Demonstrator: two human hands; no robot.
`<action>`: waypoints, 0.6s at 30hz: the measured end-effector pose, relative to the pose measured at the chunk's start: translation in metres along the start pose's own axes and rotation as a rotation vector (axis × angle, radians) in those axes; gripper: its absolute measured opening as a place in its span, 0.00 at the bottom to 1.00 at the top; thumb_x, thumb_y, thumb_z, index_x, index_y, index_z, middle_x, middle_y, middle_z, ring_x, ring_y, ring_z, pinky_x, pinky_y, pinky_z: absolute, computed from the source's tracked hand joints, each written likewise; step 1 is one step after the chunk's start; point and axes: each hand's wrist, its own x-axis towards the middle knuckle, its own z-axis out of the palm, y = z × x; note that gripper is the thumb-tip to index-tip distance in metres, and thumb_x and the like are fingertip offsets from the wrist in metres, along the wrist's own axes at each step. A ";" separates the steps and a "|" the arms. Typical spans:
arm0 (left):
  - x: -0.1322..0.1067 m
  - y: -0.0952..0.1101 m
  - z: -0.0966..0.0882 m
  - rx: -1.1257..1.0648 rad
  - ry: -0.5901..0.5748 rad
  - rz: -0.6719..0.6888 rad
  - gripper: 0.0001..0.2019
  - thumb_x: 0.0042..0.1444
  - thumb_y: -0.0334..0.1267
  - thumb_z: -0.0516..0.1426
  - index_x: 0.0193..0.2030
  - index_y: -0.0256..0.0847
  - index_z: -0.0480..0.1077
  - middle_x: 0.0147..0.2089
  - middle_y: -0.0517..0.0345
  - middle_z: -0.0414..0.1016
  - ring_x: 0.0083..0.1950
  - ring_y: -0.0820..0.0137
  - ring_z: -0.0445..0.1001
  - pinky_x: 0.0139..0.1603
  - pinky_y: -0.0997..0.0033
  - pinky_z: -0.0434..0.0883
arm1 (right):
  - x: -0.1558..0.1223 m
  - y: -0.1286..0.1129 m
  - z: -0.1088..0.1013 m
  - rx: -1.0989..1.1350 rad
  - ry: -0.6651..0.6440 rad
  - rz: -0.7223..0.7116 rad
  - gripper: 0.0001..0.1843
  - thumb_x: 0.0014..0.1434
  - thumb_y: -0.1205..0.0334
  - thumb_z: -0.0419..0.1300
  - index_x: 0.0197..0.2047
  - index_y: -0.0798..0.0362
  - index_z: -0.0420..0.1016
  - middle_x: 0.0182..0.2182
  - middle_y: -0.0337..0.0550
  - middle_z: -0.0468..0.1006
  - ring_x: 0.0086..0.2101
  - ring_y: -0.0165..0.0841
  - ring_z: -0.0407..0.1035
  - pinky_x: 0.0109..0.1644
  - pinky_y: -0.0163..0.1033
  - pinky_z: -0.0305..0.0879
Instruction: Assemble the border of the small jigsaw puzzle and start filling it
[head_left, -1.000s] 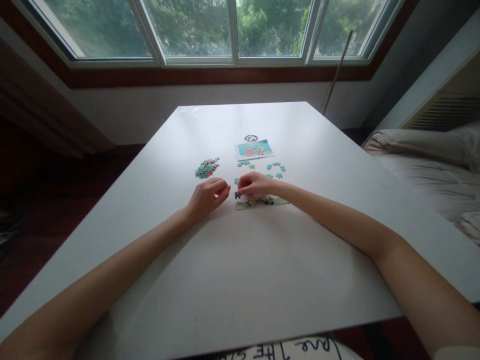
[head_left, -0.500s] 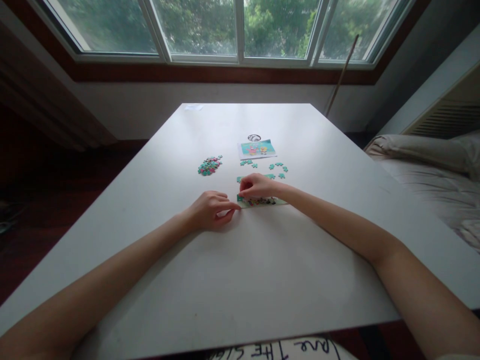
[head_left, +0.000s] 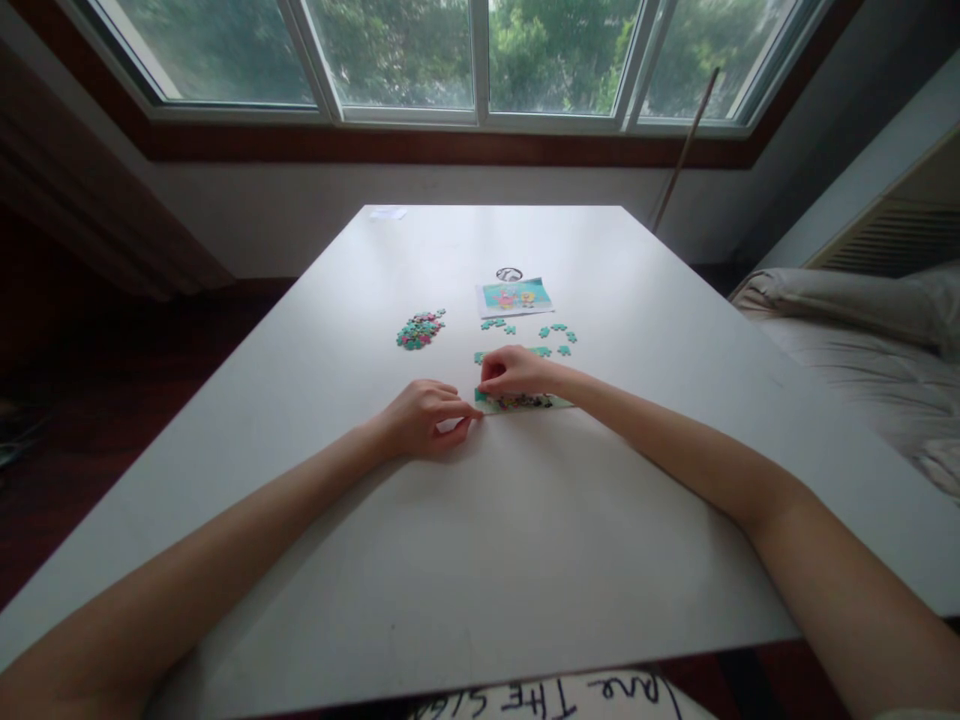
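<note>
A partly filled jigsaw puzzle board (head_left: pixel 564 405) lies flat on the white table, with pieces along its near side. My left hand (head_left: pixel 429 420) rests on the table, thumb and forefinger pinched at the board's near left corner. My right hand (head_left: pixel 516 371) reaches over the board and covers its middle. Its fingertips are closed in a pinch on a teal puzzle piece (head_left: pixel 480 395) at the board's left edge; the fingers hide most of that spot. More teal pieces (head_left: pixel 544 351) show just beyond my right hand.
A heap of mixed puzzle pieces (head_left: pixel 420 331) lies to the left. Loose teal pieces (head_left: pixel 559 330) are spread beyond the board. Behind them lie a picture sheet (head_left: pixel 516 297) and a small round object (head_left: pixel 509 274). A paper slip (head_left: pixel 388 214) is at the table's far left corner.
Almost nothing differs. Both hands hold their places at the board, with only a very slight shift of the whole view.
</note>
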 end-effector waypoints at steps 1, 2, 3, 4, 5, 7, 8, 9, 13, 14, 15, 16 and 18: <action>0.000 0.000 0.000 0.001 0.002 0.004 0.12 0.54 0.32 0.51 0.37 0.43 0.75 0.18 0.62 0.66 0.21 0.75 0.63 0.26 0.75 0.61 | 0.000 0.000 0.000 -0.001 0.001 -0.001 0.08 0.46 0.60 0.60 0.27 0.57 0.73 0.20 0.34 0.69 0.24 0.25 0.59 0.27 0.31 0.52; 0.000 0.000 0.000 0.001 0.005 0.010 0.12 0.54 0.32 0.51 0.37 0.43 0.75 0.18 0.62 0.66 0.21 0.75 0.63 0.26 0.75 0.60 | -0.001 0.000 0.000 -0.002 0.003 -0.002 0.08 0.45 0.61 0.60 0.27 0.57 0.73 0.20 0.34 0.68 0.24 0.24 0.59 0.27 0.31 0.51; 0.000 0.000 0.000 0.001 0.008 0.015 0.12 0.54 0.32 0.51 0.37 0.43 0.75 0.18 0.62 0.66 0.21 0.75 0.63 0.26 0.75 0.60 | -0.001 0.000 0.000 -0.002 0.006 -0.001 0.07 0.45 0.61 0.60 0.26 0.57 0.73 0.20 0.34 0.68 0.24 0.24 0.58 0.27 0.31 0.51; 0.000 0.000 0.000 0.000 0.009 0.020 0.12 0.54 0.32 0.51 0.38 0.43 0.75 0.18 0.62 0.66 0.21 0.75 0.63 0.26 0.75 0.60 | -0.002 -0.001 0.001 -0.002 0.012 -0.001 0.07 0.45 0.61 0.60 0.26 0.57 0.72 0.20 0.34 0.68 0.24 0.24 0.58 0.27 0.31 0.51; 0.000 0.000 0.000 0.000 0.011 0.021 0.11 0.54 0.32 0.51 0.38 0.43 0.75 0.19 0.62 0.66 0.21 0.75 0.63 0.26 0.75 0.60 | -0.002 -0.001 0.001 0.000 0.017 0.000 0.07 0.45 0.62 0.60 0.26 0.57 0.72 0.20 0.34 0.68 0.24 0.24 0.58 0.27 0.31 0.51; 0.000 0.000 0.000 0.002 0.014 0.022 0.11 0.54 0.32 0.51 0.37 0.43 0.75 0.18 0.62 0.66 0.21 0.76 0.63 0.26 0.75 0.60 | -0.003 -0.002 0.000 0.012 0.019 -0.001 0.07 0.45 0.62 0.60 0.26 0.57 0.71 0.20 0.34 0.68 0.24 0.24 0.59 0.28 0.31 0.51; 0.000 0.001 0.000 0.004 0.018 0.022 0.11 0.54 0.32 0.51 0.37 0.43 0.75 0.18 0.63 0.66 0.21 0.76 0.63 0.26 0.75 0.60 | -0.003 -0.002 0.000 0.028 0.016 -0.004 0.07 0.45 0.61 0.60 0.26 0.57 0.71 0.20 0.34 0.68 0.24 0.24 0.59 0.28 0.31 0.52; 0.000 0.001 -0.001 0.005 0.021 0.022 0.11 0.54 0.31 0.51 0.37 0.43 0.75 0.19 0.63 0.66 0.21 0.76 0.63 0.26 0.75 0.60 | -0.003 -0.002 -0.001 0.051 0.015 -0.007 0.08 0.46 0.61 0.60 0.27 0.57 0.71 0.20 0.34 0.68 0.24 0.24 0.59 0.28 0.31 0.52; -0.001 0.001 -0.002 0.010 0.037 0.000 0.12 0.54 0.31 0.51 0.38 0.43 0.74 0.19 0.63 0.65 0.20 0.76 0.62 0.25 0.76 0.60 | 0.000 0.002 -0.004 0.183 0.012 0.000 0.12 0.50 0.56 0.58 0.27 0.57 0.69 0.19 0.33 0.66 0.23 0.24 0.58 0.28 0.32 0.52; -0.001 0.001 -0.002 0.020 0.048 -0.019 0.12 0.55 0.32 0.50 0.39 0.42 0.74 0.18 0.64 0.64 0.20 0.76 0.62 0.25 0.76 0.59 | 0.001 0.005 -0.005 0.222 0.007 0.003 0.13 0.51 0.55 0.57 0.26 0.57 0.69 0.19 0.33 0.65 0.22 0.24 0.57 0.27 0.32 0.51; -0.001 0.001 -0.002 0.035 0.055 -0.048 0.12 0.56 0.32 0.50 0.40 0.42 0.74 0.17 0.64 0.64 0.19 0.77 0.61 0.25 0.77 0.59 | 0.002 0.007 -0.006 0.263 0.002 0.003 0.14 0.51 0.54 0.57 0.26 0.57 0.69 0.18 0.33 0.65 0.22 0.24 0.57 0.27 0.32 0.51; -0.001 0.000 -0.001 0.055 0.058 -0.086 0.12 0.57 0.34 0.49 0.42 0.42 0.74 0.17 0.65 0.63 0.19 0.77 0.61 0.24 0.77 0.58 | 0.002 0.009 -0.007 0.307 -0.006 -0.001 0.14 0.51 0.53 0.57 0.26 0.57 0.68 0.19 0.33 0.65 0.21 0.23 0.56 0.26 0.32 0.50; -0.001 -0.001 0.001 0.101 0.040 -0.187 0.14 0.58 0.39 0.51 0.47 0.42 0.72 0.17 0.66 0.63 0.19 0.77 0.61 0.24 0.78 0.57 | 0.003 0.014 -0.008 0.395 -0.031 -0.020 0.15 0.51 0.52 0.59 0.27 0.57 0.68 0.19 0.33 0.65 0.21 0.23 0.55 0.26 0.32 0.49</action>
